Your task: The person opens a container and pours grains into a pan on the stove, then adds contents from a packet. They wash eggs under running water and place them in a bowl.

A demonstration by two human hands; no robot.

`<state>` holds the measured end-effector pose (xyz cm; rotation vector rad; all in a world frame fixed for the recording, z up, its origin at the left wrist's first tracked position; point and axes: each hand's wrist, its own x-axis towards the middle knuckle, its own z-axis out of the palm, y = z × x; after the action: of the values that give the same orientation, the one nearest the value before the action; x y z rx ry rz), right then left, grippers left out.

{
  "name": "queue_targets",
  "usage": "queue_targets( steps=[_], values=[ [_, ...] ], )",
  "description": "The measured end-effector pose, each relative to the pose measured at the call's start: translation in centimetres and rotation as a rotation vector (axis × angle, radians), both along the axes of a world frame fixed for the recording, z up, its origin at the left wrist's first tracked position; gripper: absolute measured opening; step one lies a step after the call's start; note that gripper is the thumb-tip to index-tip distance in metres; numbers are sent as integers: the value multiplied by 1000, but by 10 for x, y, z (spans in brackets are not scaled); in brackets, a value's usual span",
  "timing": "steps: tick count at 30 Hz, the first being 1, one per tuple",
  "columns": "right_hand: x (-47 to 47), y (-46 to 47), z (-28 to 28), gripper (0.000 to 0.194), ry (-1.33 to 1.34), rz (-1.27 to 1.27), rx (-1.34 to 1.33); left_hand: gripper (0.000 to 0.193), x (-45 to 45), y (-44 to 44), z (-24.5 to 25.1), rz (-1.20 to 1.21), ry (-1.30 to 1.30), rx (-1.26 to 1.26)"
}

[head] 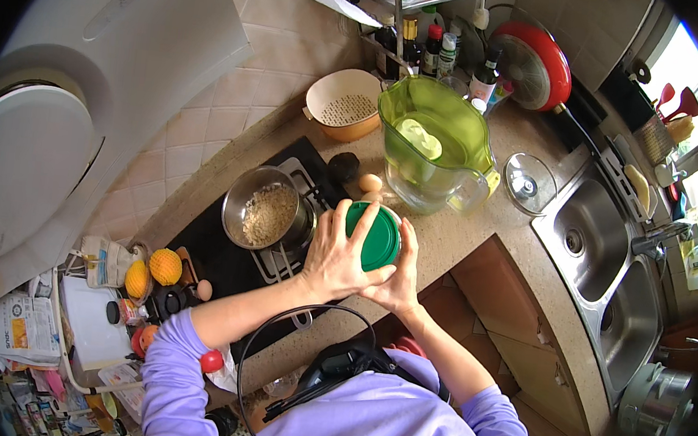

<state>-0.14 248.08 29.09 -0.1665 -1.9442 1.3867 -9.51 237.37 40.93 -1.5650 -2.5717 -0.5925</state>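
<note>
My left hand [342, 255] spreads over the green lid [378, 239] of a round container, its fingertips on the lid's top and rim. Around the container's right side curves my right hand [404, 268], with its fingers against the wall. Both hands hold the container above the counter's edge, right of the gas hob. A steel saucepan [235, 209] with dry oat flakes [268, 214] stands on the hob to the left. Just beyond the container lie an egg [370, 182] and a second egg, partly hidden, with a dark avocado [343, 167] near them.
Behind the eggs stands a green water filter pitcher [433, 144] beside a colander [342, 102]. A glass lid [530, 183] lies on the counter, left of the double steel sink [595, 244]. Below the counter, a cabinet door [501, 285] is visible. Bottles stand at the back.
</note>
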Motion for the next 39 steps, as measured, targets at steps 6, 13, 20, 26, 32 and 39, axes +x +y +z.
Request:
queue_targets(
  steps=[6, 13, 20, 26, 32, 39],
  values=[
    [3, 19, 12, 133, -72, 194, 24, 118, -46, 4, 47, -637, 20, -441],
    [1, 19, -1, 137, -34, 259, -95, 130, -19, 48, 60, 158, -267, -731],
    [-3, 15, 4, 136, -44, 275, -102, 112, -26, 9, 31, -451, 8, -556],
    [4, 8, 30, 132, -35, 296, -208, 122, 3, 32, 47, 357, -496, -528],
    [7, 10, 8, 133, -139, 265, -208, 114, -24, 17, 16, -300, -289, -502],
    [10, 17, 8, 130, -135, 195, -19, 120, -7, 30, 13, -20, -302, -536]
  ],
)
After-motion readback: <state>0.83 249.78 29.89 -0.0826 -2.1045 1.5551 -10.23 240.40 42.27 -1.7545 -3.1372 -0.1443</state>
